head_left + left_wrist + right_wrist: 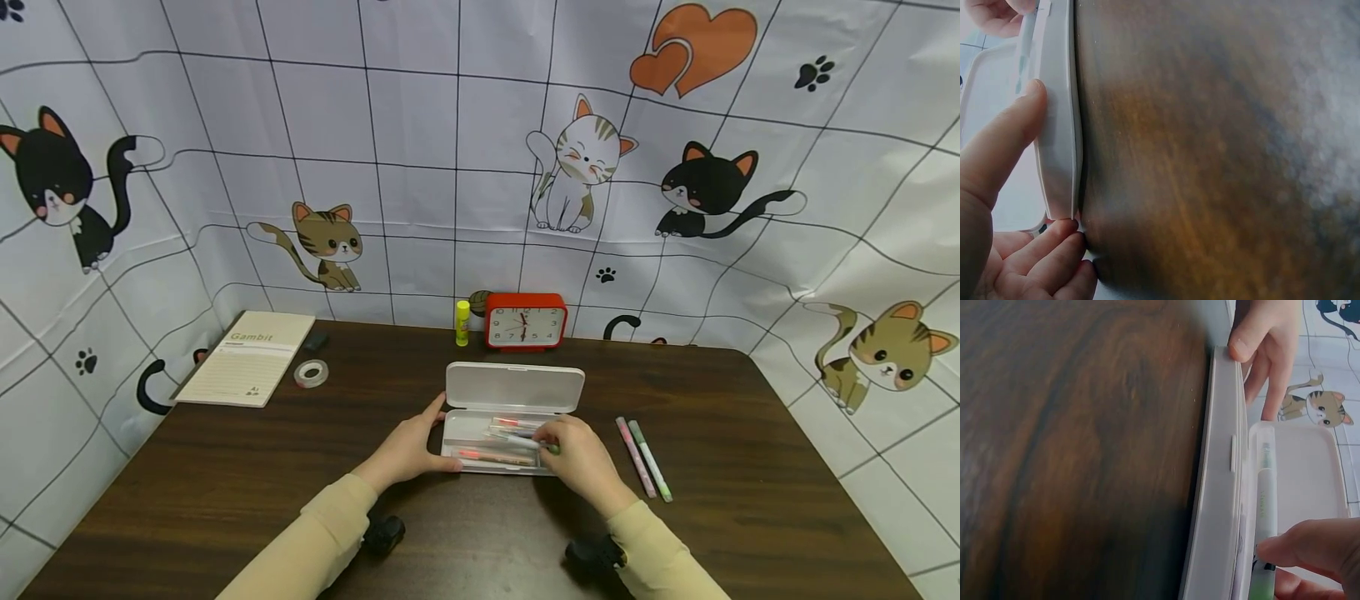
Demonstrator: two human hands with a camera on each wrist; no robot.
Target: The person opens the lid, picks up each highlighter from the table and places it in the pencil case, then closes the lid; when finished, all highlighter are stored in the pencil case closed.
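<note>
A white plastic pencil case point(514, 387) lies on the table with its lid raised, several pens inside. My left hand point(408, 448) holds its left end, thumb on the front rim and fingers round the side. In the left wrist view the thumb point(1007, 140) presses the case's edge. My right hand point(583, 460) pinches a white pen with a green end point(1266, 503) over the right part of the case. That pen lies roughly lengthwise along the case. An orange-tipped pen point(491, 457) rests in the front of the case.
Right of the case lie a pink pen point(635, 457) and a white-and-green pen point(651, 460). Behind stand a yellow glue stick point(462, 323) and a red clock point(526, 321). A notepad point(243, 358), a tape roll point(311, 373) and a small dark object point(316, 342) are at back left.
</note>
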